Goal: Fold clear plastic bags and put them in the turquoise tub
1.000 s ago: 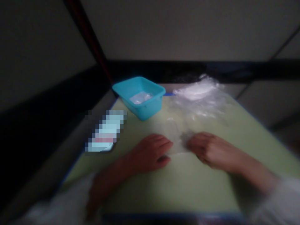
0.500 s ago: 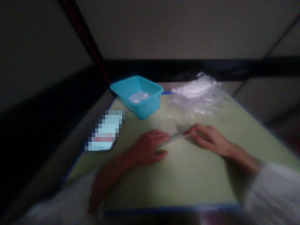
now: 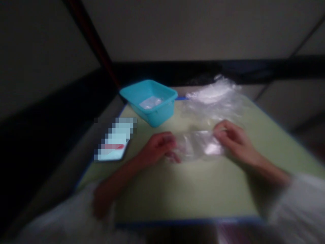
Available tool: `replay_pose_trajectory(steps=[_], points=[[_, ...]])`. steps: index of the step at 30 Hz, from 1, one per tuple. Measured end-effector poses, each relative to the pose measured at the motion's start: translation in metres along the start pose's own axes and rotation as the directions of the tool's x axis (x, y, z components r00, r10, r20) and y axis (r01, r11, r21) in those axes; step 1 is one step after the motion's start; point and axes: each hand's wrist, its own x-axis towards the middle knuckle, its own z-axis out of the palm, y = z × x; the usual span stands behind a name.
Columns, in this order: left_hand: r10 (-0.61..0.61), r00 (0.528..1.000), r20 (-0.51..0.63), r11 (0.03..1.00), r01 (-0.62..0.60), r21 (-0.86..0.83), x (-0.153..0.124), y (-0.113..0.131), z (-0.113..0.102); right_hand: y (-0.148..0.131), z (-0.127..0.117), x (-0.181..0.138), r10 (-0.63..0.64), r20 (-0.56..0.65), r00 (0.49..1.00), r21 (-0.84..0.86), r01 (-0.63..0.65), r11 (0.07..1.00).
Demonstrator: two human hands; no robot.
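Observation:
Stretched between my two hands is a clear plastic bag (image 3: 193, 145), held up flat above the table. My left hand (image 3: 159, 146) pinches its left end, and some fingers show through the film. At the other end my right hand (image 3: 232, 139) grips the upper right corner between thumb and fingers. The bag looks thin and shiny, with a bright reflection near its right side. Whether anything lies inside it I cannot tell. Behind my right hand rests a pile of clear plastic bags (image 3: 213, 96), loosely heaped.
A turquoise plastic basket (image 3: 162, 113) at the back left holds some clear plastic film. The phone (image 3: 115, 142) with a lit, blurred screen lies at the left edge. All this is on a yellow-green table (image 3: 190, 196) with blue edging, against a wall.
The bag was seen nearly edge-on, low over the table; now its broad face shows. My right hand has risen slightly, and my left fingers have closed on the bag's end.

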Motion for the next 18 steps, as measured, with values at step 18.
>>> replay_pose_trajectory(steps=[18], points=[[-0.251, 0.967, 0.046, 0.964, 0.246, 0.097, 0.006, -0.017, -0.001, 0.028, 0.008, 0.014, 0.286, -0.044, 0.957, 0.073, -0.283, 0.956]])
